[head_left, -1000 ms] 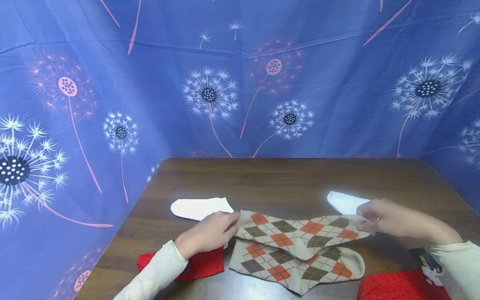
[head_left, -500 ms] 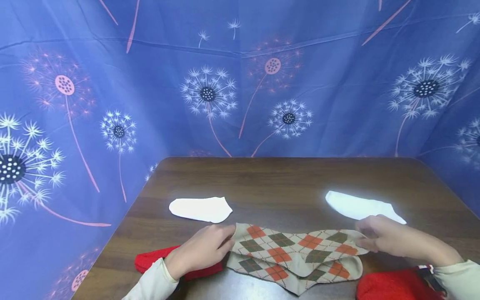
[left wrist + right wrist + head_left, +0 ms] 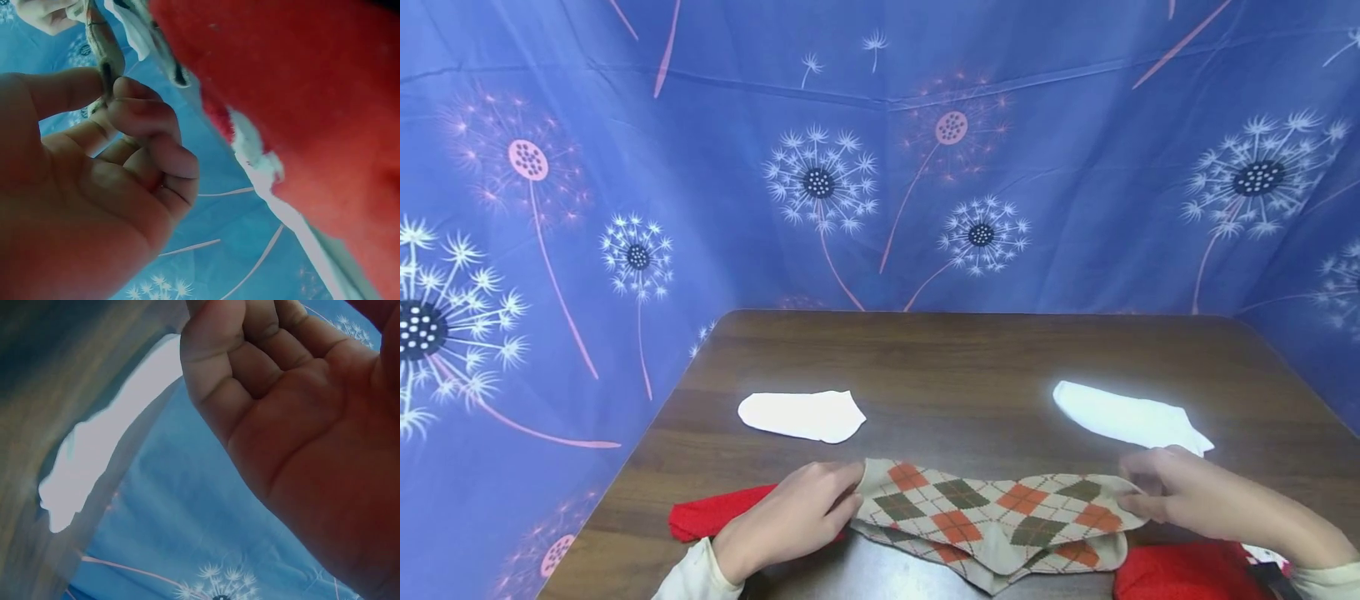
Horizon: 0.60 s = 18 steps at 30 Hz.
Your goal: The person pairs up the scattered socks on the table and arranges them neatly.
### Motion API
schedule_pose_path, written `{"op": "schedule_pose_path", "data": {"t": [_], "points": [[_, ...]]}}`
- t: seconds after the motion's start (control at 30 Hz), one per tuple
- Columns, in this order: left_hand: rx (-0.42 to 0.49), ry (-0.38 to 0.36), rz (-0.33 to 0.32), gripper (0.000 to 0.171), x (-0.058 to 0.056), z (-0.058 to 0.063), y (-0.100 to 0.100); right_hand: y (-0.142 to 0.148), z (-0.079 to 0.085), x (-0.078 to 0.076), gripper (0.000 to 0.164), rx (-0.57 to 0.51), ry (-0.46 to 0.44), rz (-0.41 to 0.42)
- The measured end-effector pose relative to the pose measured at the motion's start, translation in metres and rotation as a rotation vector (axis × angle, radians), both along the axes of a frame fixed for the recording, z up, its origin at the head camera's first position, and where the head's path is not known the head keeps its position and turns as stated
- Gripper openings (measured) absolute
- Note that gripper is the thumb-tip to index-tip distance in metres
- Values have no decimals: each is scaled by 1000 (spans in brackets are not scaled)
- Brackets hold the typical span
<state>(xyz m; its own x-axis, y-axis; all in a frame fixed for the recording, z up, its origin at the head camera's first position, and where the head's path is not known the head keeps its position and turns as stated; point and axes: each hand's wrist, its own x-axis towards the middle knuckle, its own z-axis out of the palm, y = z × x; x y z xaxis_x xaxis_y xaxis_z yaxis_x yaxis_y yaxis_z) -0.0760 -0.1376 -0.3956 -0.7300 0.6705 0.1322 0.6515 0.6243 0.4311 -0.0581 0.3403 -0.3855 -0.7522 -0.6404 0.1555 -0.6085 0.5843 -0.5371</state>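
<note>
An argyle sock (image 3: 958, 496), beige with orange and olive diamonds, stretches between the hands in the head view. My left hand (image 3: 797, 512) pinches its cuff end. At the toe end, my right hand (image 3: 1191, 492) pinches it between thumb and fingers. Under and in front of it lies a matching argyle sock (image 3: 1078, 553), mostly covered. The left wrist view shows the left hand (image 3: 106, 162) with thumb and forefinger closed on the fabric edge. In the right wrist view the right palm (image 3: 312, 431) shows, but its fingertips are cut off.
Two white socks lie farther back on the brown table (image 3: 925, 358): a left white sock (image 3: 801, 416) and a right white sock (image 3: 1127, 414). A red sock (image 3: 718, 511) is partly behind the left hand. Another red item (image 3: 1187, 573) lies under the right forearm. A blue curtain (image 3: 880, 208) hangs behind.
Both hands have drawn the upper argyle sock toward the person and lowered it over the matching one, which is now more covered. The right white sock has come into fuller view.
</note>
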Motion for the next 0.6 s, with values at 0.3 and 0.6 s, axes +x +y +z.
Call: {"op": "schedule_pose_path", "data": {"t": [0.3,0.6], "points": [[-125,47,-15,14,1,-5,4,-12,-8,10,17,96,-101,-67],[-141,250,75,27,8,-7,6,-42,3,24,32,340,402,-296]]}}
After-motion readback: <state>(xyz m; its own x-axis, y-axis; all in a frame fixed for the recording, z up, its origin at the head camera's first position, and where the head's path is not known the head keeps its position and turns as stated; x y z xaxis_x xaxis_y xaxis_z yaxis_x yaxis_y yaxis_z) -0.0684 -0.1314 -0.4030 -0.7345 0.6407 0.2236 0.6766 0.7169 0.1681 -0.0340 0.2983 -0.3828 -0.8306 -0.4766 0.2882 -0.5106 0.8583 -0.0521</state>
